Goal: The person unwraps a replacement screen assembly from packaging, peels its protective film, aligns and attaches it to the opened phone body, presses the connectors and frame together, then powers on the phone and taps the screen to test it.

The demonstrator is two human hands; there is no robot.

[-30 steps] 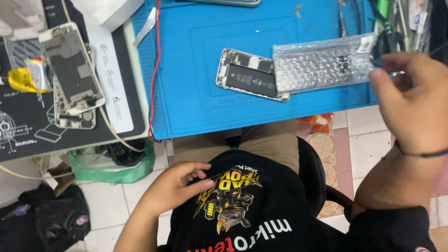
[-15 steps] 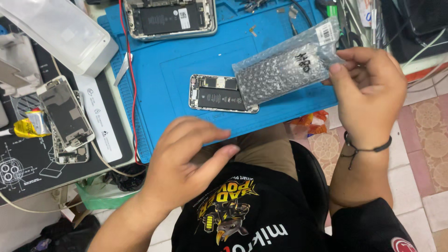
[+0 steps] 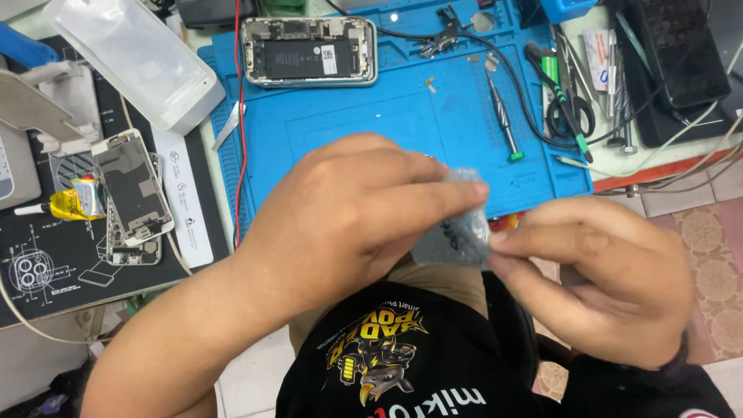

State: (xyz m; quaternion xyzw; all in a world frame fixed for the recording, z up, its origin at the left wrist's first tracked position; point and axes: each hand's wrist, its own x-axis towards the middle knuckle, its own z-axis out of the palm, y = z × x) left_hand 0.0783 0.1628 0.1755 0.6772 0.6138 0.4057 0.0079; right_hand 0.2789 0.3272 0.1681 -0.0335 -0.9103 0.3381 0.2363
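Two hands over near edge of blue mat: left hand and right hand fingers pinched on bubble-wrap pouch. Opened phone at far edge; tiled floor seen beside desk.

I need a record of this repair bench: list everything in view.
Bubble-wrap pouch: one, clear grey, between both hands.
Work mat: one, blue, centre.
Opened phone: one, silver frame, top of mat.
Screwdriver: one, silver with green tip, on mat right.
Scissors: one, black, right edge.
Phone parts: stacked, silver, on black mat left.
Glue tube: one, yellow, far left.
Plastic case: one, translucent white, upper left.
Left hand: grip on pouch.
Right hand: grip on pouch.
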